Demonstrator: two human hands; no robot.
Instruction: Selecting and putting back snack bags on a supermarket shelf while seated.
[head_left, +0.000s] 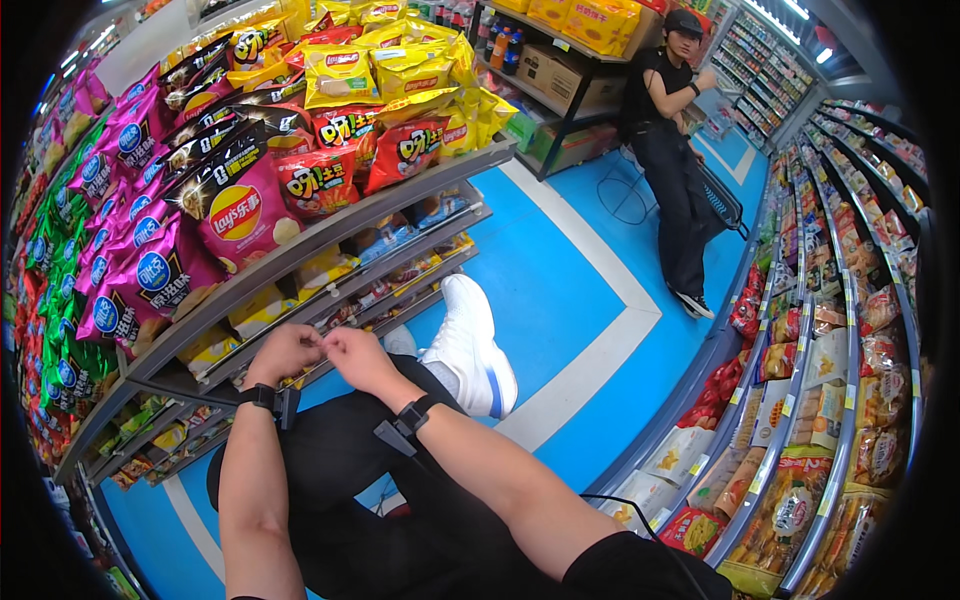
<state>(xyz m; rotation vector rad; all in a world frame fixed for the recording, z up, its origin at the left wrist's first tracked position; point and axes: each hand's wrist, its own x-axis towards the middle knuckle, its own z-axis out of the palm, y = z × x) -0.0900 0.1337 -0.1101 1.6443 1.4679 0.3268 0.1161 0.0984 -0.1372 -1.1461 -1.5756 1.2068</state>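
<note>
My left hand (287, 353) and my right hand (361, 358) meet at the fingertips above my lap, in front of the lower snack shelves. The fingers are curled and pinched together. Whether something small is between them cannot be made out. Each wrist wears a black strap with a dark box-like device, the left one (271, 403) and the right one (406, 427). Beneath the hands are my legs in black trousers (330, 465), one crossed over the other. A white sneaker (472, 349) sticks out beyond the right hand.
A tiered rack edge (315, 251) stands close ahead, piled with purple chip bags (161, 274), red bags (319, 180) and yellow bags (341, 75). Curved shelves of packaged food (795, 480) line the right. A seated person (664, 135) is farther back on the blue floor (555, 270).
</note>
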